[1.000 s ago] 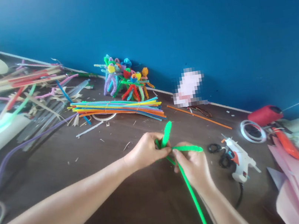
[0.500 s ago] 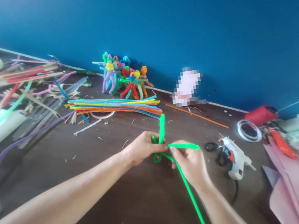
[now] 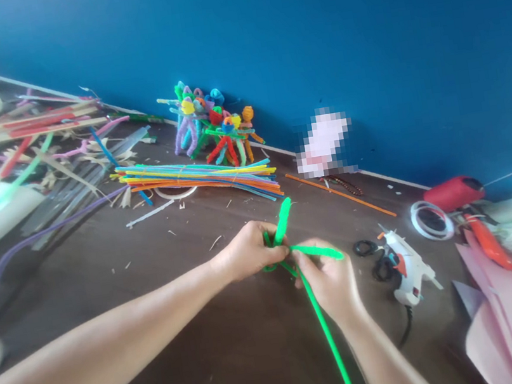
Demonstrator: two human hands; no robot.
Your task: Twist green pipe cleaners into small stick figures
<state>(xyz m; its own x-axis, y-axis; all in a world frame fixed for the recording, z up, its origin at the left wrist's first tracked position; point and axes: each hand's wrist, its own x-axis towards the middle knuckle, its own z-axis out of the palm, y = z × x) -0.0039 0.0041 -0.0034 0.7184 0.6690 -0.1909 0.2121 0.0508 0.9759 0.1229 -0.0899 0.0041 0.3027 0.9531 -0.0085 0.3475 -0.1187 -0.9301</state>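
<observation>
Bright green pipe cleaners (image 3: pixel 325 329) are bent and twisted together between my two hands above the dark table. My left hand (image 3: pixel 251 251) pinches the joint, where a thick green piece stands up and a small loop shows below the fingers. My right hand (image 3: pixel 328 274) is closed on the green pipe cleaner close beside it, thumb on top. One thick folded end points right over that hand, and a long thin tail hangs toward the bottom edge. The exact crossing at the fingertips is partly hidden.
Beyond my hands lies a bundle of coloured pipe cleaners (image 3: pixel 201 179), with several pipe-cleaner figures (image 3: pixel 211 121) by the blue wall. A white glue gun (image 3: pixel 409 265), a tape roll (image 3: pixel 431 221) and pink sheets (image 3: pixel 499 309) are on the right. Scraps and strips (image 3: pixel 60 138) crowd the left.
The upright green piece leans a little more to the right, and the small loop under my left hand shows less. Both hands keep their grip; the view has shifted slightly.
</observation>
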